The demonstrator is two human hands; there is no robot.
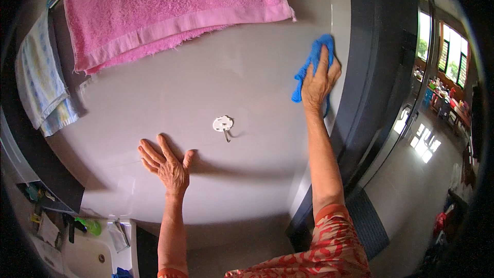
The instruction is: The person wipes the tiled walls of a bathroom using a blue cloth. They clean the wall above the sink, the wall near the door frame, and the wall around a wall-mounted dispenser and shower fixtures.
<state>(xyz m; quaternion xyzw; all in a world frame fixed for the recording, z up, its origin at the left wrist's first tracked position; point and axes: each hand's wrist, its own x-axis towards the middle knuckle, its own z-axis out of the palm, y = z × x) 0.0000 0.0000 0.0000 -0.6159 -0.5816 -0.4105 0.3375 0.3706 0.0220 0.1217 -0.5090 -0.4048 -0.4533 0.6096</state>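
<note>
My right hand (pixel 321 80) presses a bunched blue cloth (pixel 312 63) against the grey wall (pixel 257 77), close to the wall's right edge by the dark door frame. Lower and to the left, my left hand (pixel 170 167) lies against the same wall with its fingers spread and nothing in it. Between the two hands a white adhesive hook (pixel 223 123) is fixed to the wall. A pink towel (pixel 175 10) hangs above, left of the blue cloth and apart from it.
A patterned pale towel (pixel 43 77) hangs at the far left. Below it stands a white sink (pixel 85 257) with a green item (pixel 91 225) on its rim. The dark door frame (pixel 378 62) borders the wall on the right. Beyond lies a room with a shiny floor (pixel 411 195).
</note>
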